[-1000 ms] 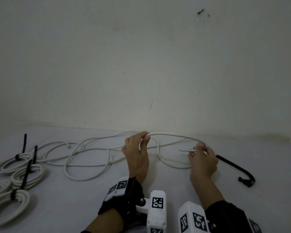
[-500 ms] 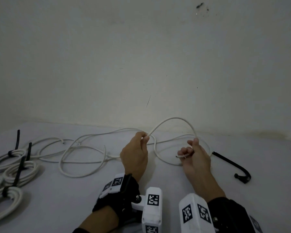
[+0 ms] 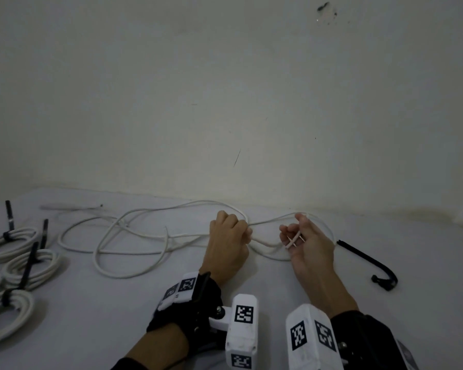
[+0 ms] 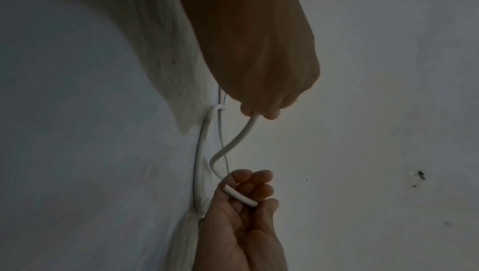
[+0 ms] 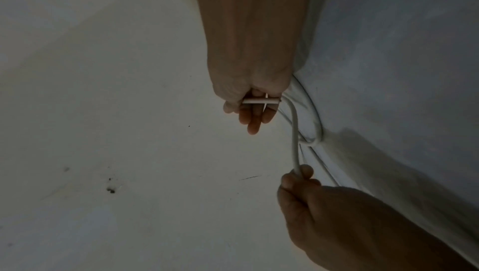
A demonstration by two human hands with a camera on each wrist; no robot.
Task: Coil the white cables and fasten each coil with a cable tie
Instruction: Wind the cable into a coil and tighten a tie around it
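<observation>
— Head view first: what are the two hands doing?

— Both hold the loose white round cable (image 3: 134, 252). The left hand (image 3: 229, 243) is closed into a fist with the cable pinched between thumb and fingers; the left wrist view shows the cable coming out of that pinch and curving across to the right hand (image 3: 309, 241).

— And the right one?

— Its palm is turned up and its fingers are loosely curled. The cut end of the cable (image 3: 292, 240) lies across those fingers (image 5: 255, 119), and the right wrist view shows it tucked crosswise under the thumb, so that hand is grasping the cable end. A short stretch of cable sags between the two hands, which are near each other.

— Where does the remainder of it lie?

— On the pale grey surface (image 3: 251, 284), sprawled in wide untidy loops from the left hand toward the left edge, close to the far edge where the off-white wall (image 3: 225, 89) rises. Another loop runs behind the right hand.

— Any ties?

— One black plastic cable tie with a hooked end (image 3: 369, 265) lies flat on the surface just right of the right hand, apart from it. At the left edge sit several finished white cable coils (image 3: 19, 265), each cinched by a black tie whose tail sticks upward.

— Anything on the wrists?

— Black straps carrying white blocks with square black-and-white markers (image 3: 243, 313).
</observation>
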